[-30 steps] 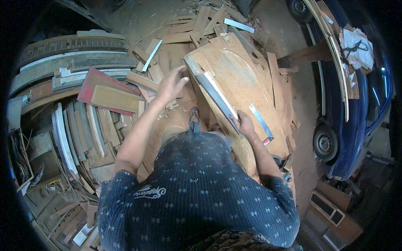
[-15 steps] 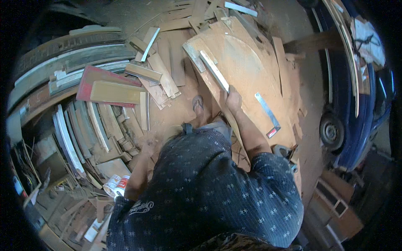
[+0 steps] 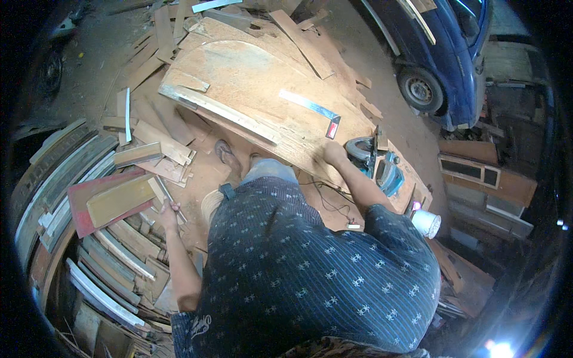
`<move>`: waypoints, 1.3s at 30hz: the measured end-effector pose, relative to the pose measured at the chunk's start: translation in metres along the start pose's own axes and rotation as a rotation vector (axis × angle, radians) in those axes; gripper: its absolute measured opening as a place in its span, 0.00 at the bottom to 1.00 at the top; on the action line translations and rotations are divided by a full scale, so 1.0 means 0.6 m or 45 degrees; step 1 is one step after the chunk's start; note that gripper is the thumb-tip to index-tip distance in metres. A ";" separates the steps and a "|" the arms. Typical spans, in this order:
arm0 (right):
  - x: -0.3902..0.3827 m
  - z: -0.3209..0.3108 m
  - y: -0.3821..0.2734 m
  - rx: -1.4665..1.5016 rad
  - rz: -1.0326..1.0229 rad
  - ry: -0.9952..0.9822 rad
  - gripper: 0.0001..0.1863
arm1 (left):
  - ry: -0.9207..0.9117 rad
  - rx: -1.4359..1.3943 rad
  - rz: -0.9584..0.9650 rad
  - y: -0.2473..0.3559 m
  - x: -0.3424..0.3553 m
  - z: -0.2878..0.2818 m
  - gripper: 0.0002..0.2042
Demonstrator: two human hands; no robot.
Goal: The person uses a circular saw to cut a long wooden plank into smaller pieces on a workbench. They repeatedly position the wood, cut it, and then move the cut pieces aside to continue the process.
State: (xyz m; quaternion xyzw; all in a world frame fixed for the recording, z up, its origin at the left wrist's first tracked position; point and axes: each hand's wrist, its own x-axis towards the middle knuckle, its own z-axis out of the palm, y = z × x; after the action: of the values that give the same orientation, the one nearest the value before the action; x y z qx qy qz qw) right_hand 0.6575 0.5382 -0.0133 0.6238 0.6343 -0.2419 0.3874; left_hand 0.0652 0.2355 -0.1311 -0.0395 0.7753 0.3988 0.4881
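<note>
My right hand (image 3: 334, 154) is curled over the near edge of a large plywood board (image 3: 239, 65), between a try square (image 3: 310, 107) and a blue circular saw (image 3: 389, 176). Whatever its fingers may hold is hidden. A narrow wooden strip (image 3: 245, 121) lies along the board's near edge, apart from that hand. The try square lies flat, its blade angled across the board. Low on my left, my left hand (image 3: 169, 210) hangs with its fingers loosely apart, nearest to a thin wood offcut (image 3: 157, 188) and a yellowish panel (image 3: 119, 200) on a red panel (image 3: 80, 206).
Stacked planks and mouldings (image 3: 59, 173) fill the left side. Loose offcuts (image 3: 158, 140) litter the floor beyond my foot (image 3: 227, 154). A cable (image 3: 325, 200) trails below the board. A white bucket (image 3: 426, 224) stands by my right elbow; a blue car (image 3: 444, 53) is at far right.
My right hand has let go of the wooden strip and moved along the board's edge toward the saw. The view has turned right, bringing the saw and bucket into sight.
</note>
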 end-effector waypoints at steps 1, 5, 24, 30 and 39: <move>-0.002 0.040 0.047 -0.093 0.018 -0.075 0.19 | -0.037 -0.005 0.046 -0.003 -0.003 0.000 0.13; -0.011 0.130 0.103 0.069 0.297 0.171 0.21 | -0.011 0.192 0.156 -0.013 -0.062 -0.002 0.14; 0.080 0.026 -0.229 0.607 -0.627 0.625 0.27 | -0.170 1.115 0.952 0.131 -0.215 0.198 0.25; 0.024 0.171 -0.039 0.490 -0.387 0.481 0.26 | -0.066 1.262 1.021 0.282 -0.065 0.381 0.28; -0.040 0.196 -0.054 1.060 -0.367 0.480 0.22 | 0.344 1.753 1.276 0.401 0.271 0.521 0.37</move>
State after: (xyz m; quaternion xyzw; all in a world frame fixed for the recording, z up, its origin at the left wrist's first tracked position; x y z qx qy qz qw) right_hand 0.6460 0.4272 -0.0688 0.6646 0.6228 -0.4092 -0.0546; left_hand 0.0993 0.6574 -0.1841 0.5649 0.8219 0.0003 0.0734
